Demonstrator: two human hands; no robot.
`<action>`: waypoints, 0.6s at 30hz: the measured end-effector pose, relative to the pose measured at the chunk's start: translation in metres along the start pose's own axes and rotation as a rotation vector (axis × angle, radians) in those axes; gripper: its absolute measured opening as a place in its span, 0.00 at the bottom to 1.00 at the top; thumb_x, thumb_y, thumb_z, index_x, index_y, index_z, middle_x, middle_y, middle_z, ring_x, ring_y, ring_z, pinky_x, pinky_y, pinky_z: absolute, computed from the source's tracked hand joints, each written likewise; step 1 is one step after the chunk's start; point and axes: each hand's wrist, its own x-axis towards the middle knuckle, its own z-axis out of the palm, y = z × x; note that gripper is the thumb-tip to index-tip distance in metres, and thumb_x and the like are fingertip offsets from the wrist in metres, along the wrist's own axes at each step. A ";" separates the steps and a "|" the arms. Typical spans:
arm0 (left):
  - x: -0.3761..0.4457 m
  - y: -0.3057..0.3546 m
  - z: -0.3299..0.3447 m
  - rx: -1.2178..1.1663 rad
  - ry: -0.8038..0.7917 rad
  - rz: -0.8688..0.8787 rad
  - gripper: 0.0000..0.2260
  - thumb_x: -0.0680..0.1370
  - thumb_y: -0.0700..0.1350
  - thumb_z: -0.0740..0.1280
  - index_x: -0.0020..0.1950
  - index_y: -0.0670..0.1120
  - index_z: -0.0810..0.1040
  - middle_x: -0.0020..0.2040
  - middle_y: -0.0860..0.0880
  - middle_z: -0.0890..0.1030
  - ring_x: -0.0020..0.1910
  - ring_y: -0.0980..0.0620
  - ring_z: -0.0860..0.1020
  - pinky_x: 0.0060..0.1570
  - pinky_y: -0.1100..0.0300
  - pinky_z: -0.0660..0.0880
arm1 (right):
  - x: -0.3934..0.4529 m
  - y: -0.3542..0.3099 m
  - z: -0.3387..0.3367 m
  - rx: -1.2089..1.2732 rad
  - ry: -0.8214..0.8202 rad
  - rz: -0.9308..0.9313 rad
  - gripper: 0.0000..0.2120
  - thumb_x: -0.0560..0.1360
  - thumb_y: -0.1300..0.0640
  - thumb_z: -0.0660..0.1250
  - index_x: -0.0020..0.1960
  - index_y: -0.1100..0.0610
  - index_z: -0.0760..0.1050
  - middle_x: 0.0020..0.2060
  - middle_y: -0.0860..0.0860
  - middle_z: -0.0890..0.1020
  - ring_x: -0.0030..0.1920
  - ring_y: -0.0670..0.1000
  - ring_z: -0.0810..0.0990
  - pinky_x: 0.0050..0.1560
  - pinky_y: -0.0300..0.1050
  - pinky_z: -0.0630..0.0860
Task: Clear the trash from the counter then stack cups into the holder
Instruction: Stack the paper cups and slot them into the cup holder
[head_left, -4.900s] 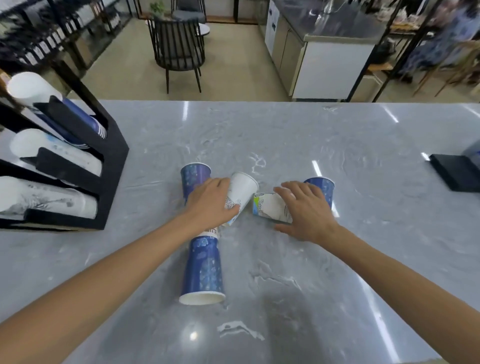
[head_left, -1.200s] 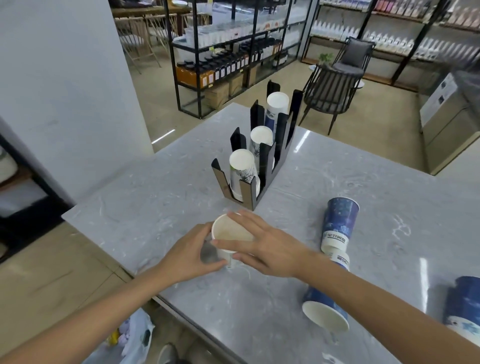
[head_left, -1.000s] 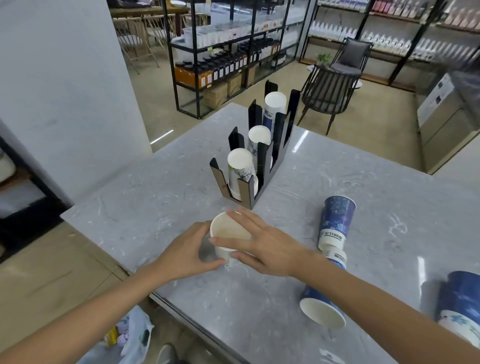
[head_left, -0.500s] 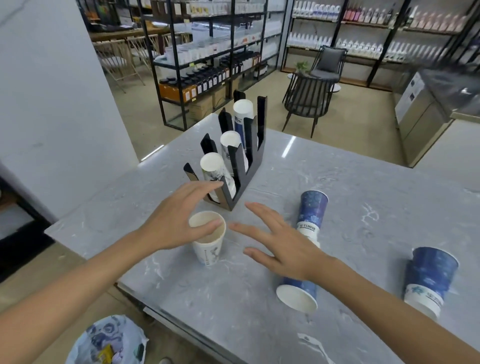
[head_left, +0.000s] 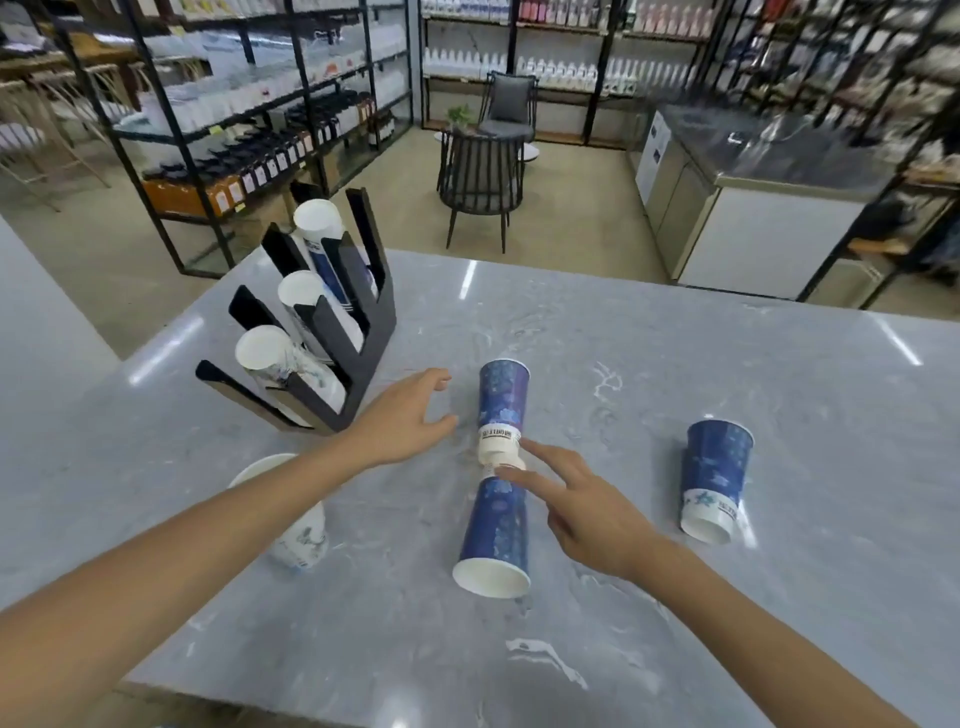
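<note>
Two blue paper cups lying base to base on grey marble bench, right hand grip apart, fingertips touching their white bands, left hand grip apart just beside, band print unreadable.

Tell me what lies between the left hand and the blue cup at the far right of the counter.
In the head view, two blue cups lying bottom to bottom, with the right hand touching them, sit between the left hand and the right blue cup.
</note>
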 end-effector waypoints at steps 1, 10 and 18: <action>0.007 -0.003 0.006 -0.018 0.000 -0.044 0.28 0.78 0.48 0.71 0.75 0.43 0.66 0.71 0.43 0.75 0.68 0.44 0.75 0.66 0.55 0.69 | -0.002 0.002 0.002 -0.037 -0.035 0.001 0.38 0.76 0.69 0.63 0.80 0.43 0.60 0.82 0.52 0.59 0.77 0.58 0.65 0.66 0.50 0.75; 0.081 -0.005 0.053 -0.237 -0.138 -0.304 0.35 0.76 0.56 0.72 0.76 0.41 0.63 0.71 0.42 0.75 0.68 0.43 0.75 0.60 0.57 0.70 | -0.001 0.006 0.031 -0.092 -0.131 0.014 0.49 0.71 0.74 0.65 0.80 0.38 0.53 0.82 0.48 0.57 0.78 0.59 0.61 0.64 0.56 0.76; 0.105 0.005 0.086 -0.206 -0.207 -0.333 0.40 0.71 0.62 0.76 0.70 0.38 0.64 0.67 0.42 0.77 0.64 0.42 0.77 0.61 0.50 0.76 | 0.009 -0.002 0.053 -0.140 -0.129 -0.193 0.45 0.69 0.67 0.73 0.79 0.41 0.59 0.81 0.43 0.60 0.80 0.59 0.60 0.65 0.54 0.75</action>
